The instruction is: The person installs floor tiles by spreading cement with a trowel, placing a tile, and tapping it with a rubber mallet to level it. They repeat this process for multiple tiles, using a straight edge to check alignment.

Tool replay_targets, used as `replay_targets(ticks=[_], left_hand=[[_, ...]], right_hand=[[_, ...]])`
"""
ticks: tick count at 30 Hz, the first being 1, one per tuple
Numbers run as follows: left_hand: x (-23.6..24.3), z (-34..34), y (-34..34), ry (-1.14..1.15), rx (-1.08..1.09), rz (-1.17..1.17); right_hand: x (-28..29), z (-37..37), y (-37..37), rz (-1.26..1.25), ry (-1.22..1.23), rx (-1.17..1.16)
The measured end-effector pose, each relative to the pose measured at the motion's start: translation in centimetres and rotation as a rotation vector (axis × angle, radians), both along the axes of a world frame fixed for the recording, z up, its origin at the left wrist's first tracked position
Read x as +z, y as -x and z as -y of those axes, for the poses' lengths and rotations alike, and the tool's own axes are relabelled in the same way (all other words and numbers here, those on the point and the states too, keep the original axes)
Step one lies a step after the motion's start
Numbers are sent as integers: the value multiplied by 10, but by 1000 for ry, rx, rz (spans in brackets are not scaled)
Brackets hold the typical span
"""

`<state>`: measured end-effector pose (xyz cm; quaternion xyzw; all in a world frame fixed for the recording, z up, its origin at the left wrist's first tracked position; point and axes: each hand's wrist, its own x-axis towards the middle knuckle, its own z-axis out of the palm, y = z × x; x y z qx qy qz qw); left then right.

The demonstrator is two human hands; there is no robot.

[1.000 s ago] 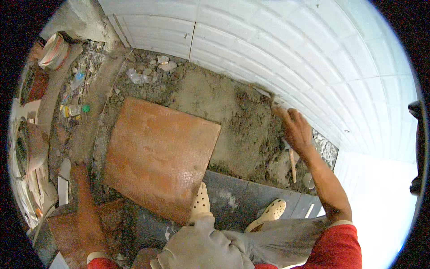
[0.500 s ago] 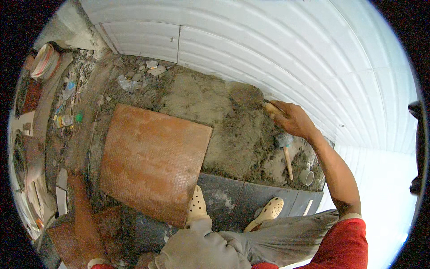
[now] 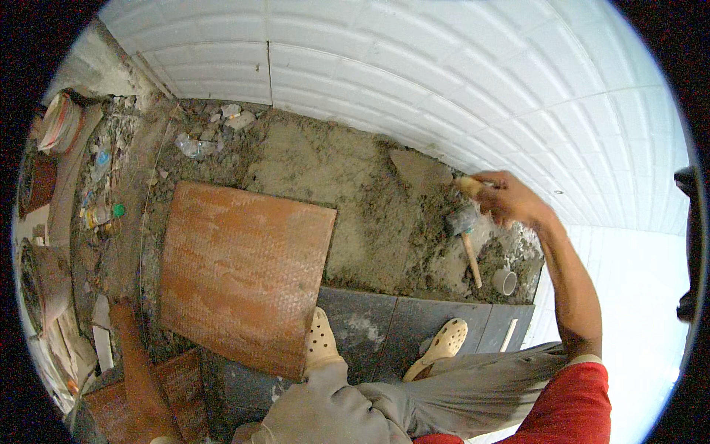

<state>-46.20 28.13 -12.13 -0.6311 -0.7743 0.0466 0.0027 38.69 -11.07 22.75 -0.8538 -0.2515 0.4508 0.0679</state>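
Note:
My right hand (image 3: pixel 512 198) is closed round the wooden handle of a trowel (image 3: pixel 420 172). The trowel's blade, smeared with mortar, lies over the grey mortar bed (image 3: pixel 318 166) close to the white wall. At the lower left, my left hand (image 3: pixel 122 314) hangs near a rubble-strewn strip, holding nothing that I can make out; its fingers are too dark and small to read. Between the two hands, a large square reddish-brown tile (image 3: pixel 248 277) with a textured face upward rests tilted across the bed edge. A mallet (image 3: pixel 471 259) with a wooden handle lies below my right hand.
Beside the mallet stands a small pale cup-like piece (image 3: pixel 504 281). Dark tiles (image 3: pixel 425 333) lie under my cream clogs (image 3: pixel 447 339). White ribbed panelling (image 3: pixel 444 74) bounds the far side. Rubble, a plastic bottle (image 3: pixel 96 216), buckets (image 3: pixel 59 126) and another brown tile (image 3: pixel 181 385) are at the left.
My right hand and the trowel have shifted rightward along the wall, away from the middle of the mortar. The view has turned slightly. My left hand stays roughly where it was.

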Motion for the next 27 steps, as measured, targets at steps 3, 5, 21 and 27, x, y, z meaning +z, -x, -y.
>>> replay_targets(ticks=[3, 5, 21, 27], left_hand=[[0, -1, -1, 10, -2, -4], [1, -3, -4, 4, 0, 0], [4, -8, -10, 8, -47, 12], [8, -6, -9, 13, -52, 1]], right_hand=[[6, -30, -8, -7, -116, 96], [5, -58, -9, 50, -105, 185], [-17, -23, -58, 76, 188, 202], [-14, 26, -46, 127, 85, 112]])
